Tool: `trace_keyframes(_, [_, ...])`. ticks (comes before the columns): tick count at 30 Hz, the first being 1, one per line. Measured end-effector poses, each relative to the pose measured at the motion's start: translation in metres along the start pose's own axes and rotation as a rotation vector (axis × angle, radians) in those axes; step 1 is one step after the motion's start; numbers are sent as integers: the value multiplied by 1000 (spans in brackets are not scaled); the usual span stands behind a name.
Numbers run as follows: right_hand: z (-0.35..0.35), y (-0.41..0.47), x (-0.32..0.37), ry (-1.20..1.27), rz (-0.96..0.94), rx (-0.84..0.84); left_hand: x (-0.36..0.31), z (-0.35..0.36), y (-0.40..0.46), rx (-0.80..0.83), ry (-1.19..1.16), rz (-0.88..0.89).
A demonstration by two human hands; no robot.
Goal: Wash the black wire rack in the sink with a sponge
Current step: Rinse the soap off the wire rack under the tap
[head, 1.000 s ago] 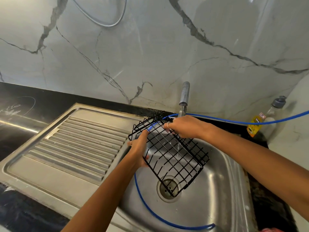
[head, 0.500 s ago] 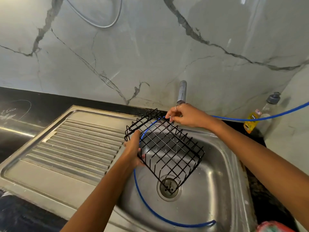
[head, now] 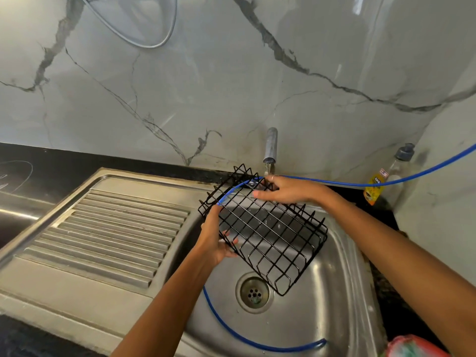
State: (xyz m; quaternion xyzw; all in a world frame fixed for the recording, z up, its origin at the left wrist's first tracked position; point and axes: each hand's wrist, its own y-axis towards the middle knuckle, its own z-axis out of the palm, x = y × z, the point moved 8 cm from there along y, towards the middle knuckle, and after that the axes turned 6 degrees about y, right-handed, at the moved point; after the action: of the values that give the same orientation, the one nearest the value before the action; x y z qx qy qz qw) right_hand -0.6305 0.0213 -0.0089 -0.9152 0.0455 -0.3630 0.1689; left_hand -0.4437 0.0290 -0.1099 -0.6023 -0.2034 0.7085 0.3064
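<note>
A black wire rack point(head: 268, 240) is held tilted above the steel sink point(head: 334, 292), its low corner near the drain point(head: 253, 293). My left hand point(head: 215, 238) grips the rack's left edge from below. My right hand point(head: 286, 189) rests on the rack's far edge right under the tap point(head: 270, 149), fingers curled over the wires. No sponge is in either hand. A pink and green object point(head: 412, 346), perhaps a sponge, shows at the bottom right corner.
A thin blue hose point(head: 386, 182) runs from the right past the tap and loops through the sink basin. The ribbed draining board point(head: 110, 233) lies to the left. A dish soap bottle point(head: 386, 176) stands at the back right against the marble wall.
The rack has swung slightly to the right and flattened over the basin. My right hand slid along the far edge while my left hand kept its grip.
</note>
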Motion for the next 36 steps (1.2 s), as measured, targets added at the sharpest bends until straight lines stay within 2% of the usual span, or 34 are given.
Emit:
trace_keyframes(4, [8,10,-1,105,-14,-120,-8,-3,-2,-13,15,46])
trace_keyframes(6, [6,14,1,60,-27,-226,-11,-6,-1,-18,22,60])
trace_keyframes(8, [6,15,2,42,-33,-255,-16,-6,-1,-31,63,74])
trace_keyframes(10, [9,18,-2,131,-22,-183,-21,-7,-2,-73,106,84])
trace_keyframes(14, [8,7,-16,544,2,-3,-23,-9,-1,-116,103,57])
trace_keyframes(18, [-6,-19,-27,546,25,-15,-15,-5,-2,-10,8,-10])
trace_keyframes(23, [5,-54,-54,642,189,44,-5,12,1,48,-21,-33])
trace_keyframes(26, [2,-64,-53,665,170,-60,-9,25,-2,87,-15,-34])
trace_keyframes(29, [-6,-74,-51,726,160,-241,-20,30,-3,-7,-28,20])
trace_keyframes(32, [-7,-79,-44,665,158,-372,-38,24,-10,-243,73,228])
trace_keyframes(33, [-7,-81,-40,585,164,-411,-43,30,-18,-255,115,298])
trace_keyframes(34, [-5,-82,-36,465,181,-449,-44,37,-19,-243,135,350])
trace_keyframes(36, [0,-87,-26,174,256,-500,-37,63,-24,-89,101,304])
